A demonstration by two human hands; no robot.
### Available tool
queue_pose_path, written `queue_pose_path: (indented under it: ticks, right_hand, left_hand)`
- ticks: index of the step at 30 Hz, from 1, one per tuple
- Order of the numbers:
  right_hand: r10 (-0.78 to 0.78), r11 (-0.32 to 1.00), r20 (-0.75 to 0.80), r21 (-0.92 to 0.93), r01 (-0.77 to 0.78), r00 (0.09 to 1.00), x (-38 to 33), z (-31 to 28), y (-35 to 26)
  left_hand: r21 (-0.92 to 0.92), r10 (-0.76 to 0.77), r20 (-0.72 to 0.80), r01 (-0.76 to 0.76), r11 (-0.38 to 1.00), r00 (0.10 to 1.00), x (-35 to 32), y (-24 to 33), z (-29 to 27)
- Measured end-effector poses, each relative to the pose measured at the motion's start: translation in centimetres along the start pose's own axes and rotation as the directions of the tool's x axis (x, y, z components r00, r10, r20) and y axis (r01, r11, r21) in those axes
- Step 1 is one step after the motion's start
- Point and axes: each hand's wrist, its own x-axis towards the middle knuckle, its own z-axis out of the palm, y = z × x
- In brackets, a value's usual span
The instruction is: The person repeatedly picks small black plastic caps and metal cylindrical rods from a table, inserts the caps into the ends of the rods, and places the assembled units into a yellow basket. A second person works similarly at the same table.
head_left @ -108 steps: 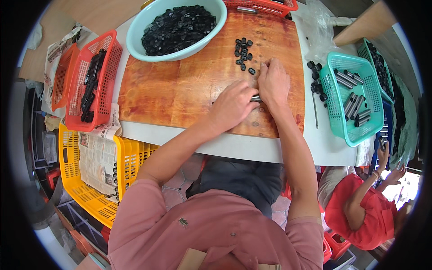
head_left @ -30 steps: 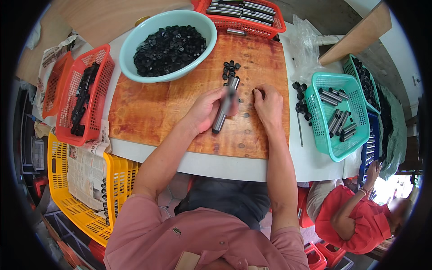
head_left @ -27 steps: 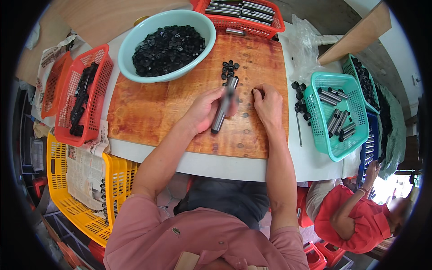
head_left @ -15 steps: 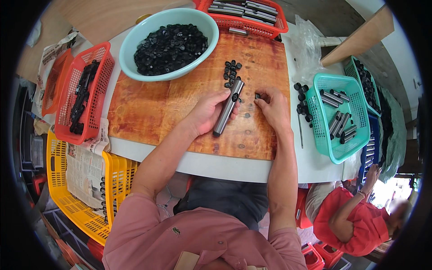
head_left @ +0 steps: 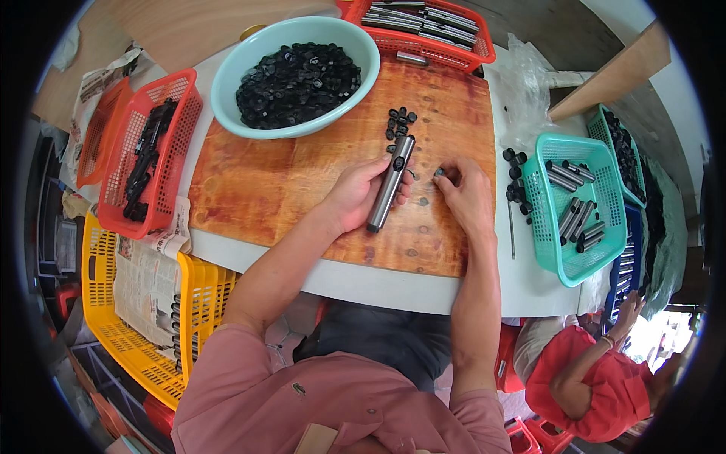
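My left hand (head_left: 364, 193) is wrapped round a silver metal tube (head_left: 388, 195), which lies slanted above the wooden board. The tube has black ends and a round black piece set in its side near the far end. To the right of it, my right hand (head_left: 465, 193) pinches a small dark piece (head_left: 439, 172) with a bluish face between thumb and fingertips, apart from the tube. Small black caps (head_left: 401, 119) lie in a cluster on the board just beyond the tube. My left fingers are partly hidden behind the tube.
A pale blue basin (head_left: 372, 72) of black parts stands far left on the board (head_left: 249, 178). Red baskets (head_left: 170, 181) stand left and at the back. A green basket (head_left: 552, 246) of short tubes is at right, beside loose black caps (head_left: 516, 172). A co-worker (head_left: 590, 371) sits lower right.
The whole view has shifted slightly. My right hand has come a little nearer to me, and the small piece in its fingers now shows a bluish face. My left hand still holds the tube.
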Motion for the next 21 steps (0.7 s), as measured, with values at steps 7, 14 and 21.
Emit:
queue_pose_path:
  ticks: [7, 14, 21]
  right_hand:
    - [-0.129, 0.967, -0.118, 0.206, 0.151, 0.985, -1.3, -0.4, -3.4]
    - [-0.364, 0.905, -0.155, 0.174, 0.388, 0.918, -1.8, 1.4, -4.6]
    - [-0.386, 0.890, -0.171, 0.189, 0.414, 0.907, -1.9, 1.8, -4.3]
  left_hand:
    - [0.021, 0.043, -0.031, -0.043, 0.999, 0.999, 0.0, -0.3, 0.6]
    - [0.039, 0.096, -0.036, -0.095, 0.995, 0.995, 0.1, -0.7, 1.1]
    - [0.066, 0.123, 0.010, -0.123, 0.990, 0.992, 0.1, -1.1, 0.8]
